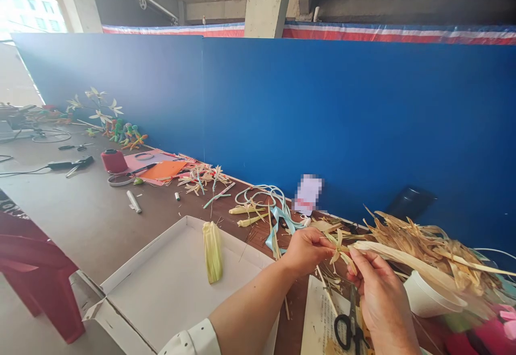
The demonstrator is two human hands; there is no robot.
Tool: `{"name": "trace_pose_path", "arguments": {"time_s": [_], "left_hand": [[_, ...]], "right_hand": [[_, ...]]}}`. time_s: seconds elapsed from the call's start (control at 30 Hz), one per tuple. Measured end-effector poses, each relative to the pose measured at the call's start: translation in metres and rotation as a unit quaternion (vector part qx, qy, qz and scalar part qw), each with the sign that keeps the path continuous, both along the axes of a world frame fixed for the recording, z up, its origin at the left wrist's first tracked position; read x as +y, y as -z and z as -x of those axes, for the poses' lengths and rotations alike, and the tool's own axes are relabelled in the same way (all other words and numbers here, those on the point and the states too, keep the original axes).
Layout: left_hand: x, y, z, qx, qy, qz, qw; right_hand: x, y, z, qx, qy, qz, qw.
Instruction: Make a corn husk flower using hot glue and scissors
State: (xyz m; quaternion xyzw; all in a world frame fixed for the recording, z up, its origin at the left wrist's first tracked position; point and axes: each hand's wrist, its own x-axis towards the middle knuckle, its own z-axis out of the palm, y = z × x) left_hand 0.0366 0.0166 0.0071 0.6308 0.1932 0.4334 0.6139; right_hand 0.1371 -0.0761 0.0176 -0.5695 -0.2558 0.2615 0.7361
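My left hand (305,249) is closed in a pinch on a small flower of dried corn husk strips (337,247), held above the brown table. My right hand (377,290) is closed too, its fingers gripping the same husk piece from the right, with a long pale husk leaf (407,261) running out past it to the right. A pile of dry husks (427,245) lies just behind the hands. Black-handled scissors (350,327) lie on a printed paper sheet (318,320) right below my right hand.
A shallow white box lid (169,274) holds a greenish folded husk (212,258). A white cup (427,296), pale blue ribbon (278,212), husk flowers (201,175), orange paper (163,170), a red spool (114,160) and a red plastic chair (36,274) surround me. A blue panel (322,113) backs the table.
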Motion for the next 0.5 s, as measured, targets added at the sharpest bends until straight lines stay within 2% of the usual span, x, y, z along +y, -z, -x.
{"name": "trace_pose_path", "arguments": {"time_s": [0.3, 0.5], "left_hand": [[-0.0030, -0.0001, -0.0020, -0.031, -0.020, 0.010, 0.999], [-0.0040, -0.0010, -0.0022, -0.035, -0.029, 0.000, 0.999]], "right_hand": [[0.0020, 0.0072, -0.0039, -0.023, 0.028, 0.010, 0.999], [0.0024, 0.0077, -0.0035, -0.002, 0.029, 0.002, 1.000]]}}
